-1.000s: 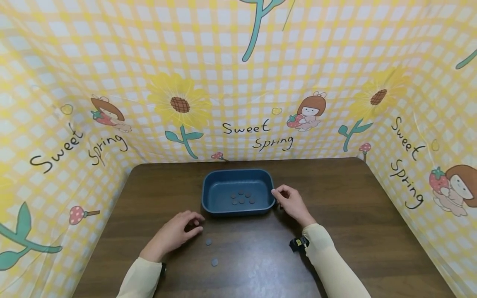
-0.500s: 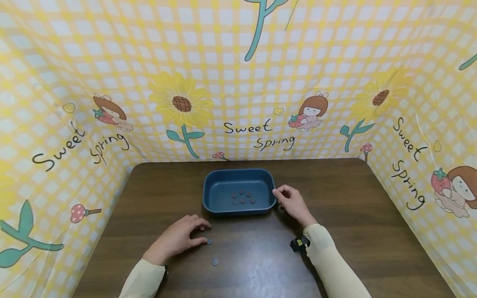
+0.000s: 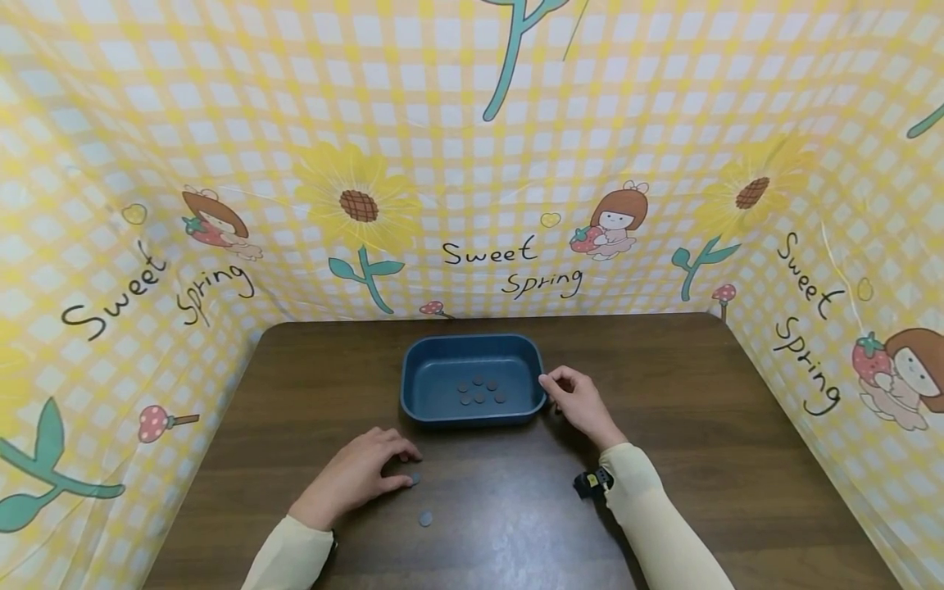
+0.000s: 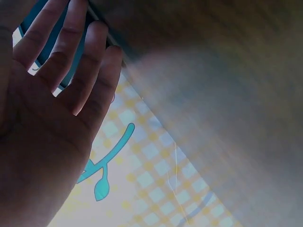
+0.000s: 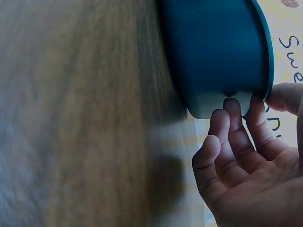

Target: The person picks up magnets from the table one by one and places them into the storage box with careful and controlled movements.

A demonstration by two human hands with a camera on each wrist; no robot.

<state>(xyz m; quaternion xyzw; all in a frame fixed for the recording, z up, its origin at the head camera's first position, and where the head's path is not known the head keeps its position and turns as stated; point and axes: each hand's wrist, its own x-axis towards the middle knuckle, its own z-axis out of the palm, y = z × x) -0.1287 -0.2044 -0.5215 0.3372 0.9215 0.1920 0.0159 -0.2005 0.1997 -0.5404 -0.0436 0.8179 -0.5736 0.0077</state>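
A blue rectangular tray point(image 3: 413, 406) stands towards the back of the table, with several small coins point(image 3: 479, 399) lying on its floor. My right hand point(image 3: 580, 403) pinches the tray's right rim between thumb and forefinger; the right wrist view shows the other fingers point(image 5: 219, 124) by the tray's end wall. In front of the tray's left corner, my left hand point(image 3: 357, 471) hovers low over the table, its fingers loosely bent. Its thumb tip touches or nearly touches a grey coin point(image 3: 415, 479). Closer to me lies a second grey coin point(image 3: 425, 519).
The dark brown wooden table point(image 3: 701, 492) has rounded back corners. A yellow checked cloth point(image 3: 472, 164) with flowers and lettering hangs behind it and along both sides. A black wrist camera point(image 3: 590, 483) sits on the right wrist.
My left hand has moved right and slightly towards me, bringing its thumb to the nearer-tray coin on the table. My right hand has stayed on the tray's rim.
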